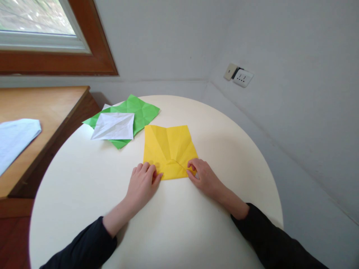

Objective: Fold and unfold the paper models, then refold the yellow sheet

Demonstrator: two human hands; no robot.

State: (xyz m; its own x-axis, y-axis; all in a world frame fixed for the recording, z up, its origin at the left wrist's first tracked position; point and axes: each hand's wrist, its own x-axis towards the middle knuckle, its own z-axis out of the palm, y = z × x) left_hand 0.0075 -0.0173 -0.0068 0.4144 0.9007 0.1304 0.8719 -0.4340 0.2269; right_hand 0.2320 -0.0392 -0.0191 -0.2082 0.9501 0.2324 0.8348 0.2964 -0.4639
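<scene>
I see my left hand [142, 182] flat, fingers together, pressing the near left corner of the yellow paper [169, 149]; my right hand [202, 175] pinches its near right corner. The sheet lies mid-tabletop [84, 194]. Toward the far left edge, white paper [113, 126] overlaps green paper [140, 110].

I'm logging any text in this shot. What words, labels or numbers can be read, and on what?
None can be read.
The yellow paper, green paper and white paper show only creases.
The wall socket bears no legible marking.
The pale sheet on the wooden desk shows no readable text.
</scene>
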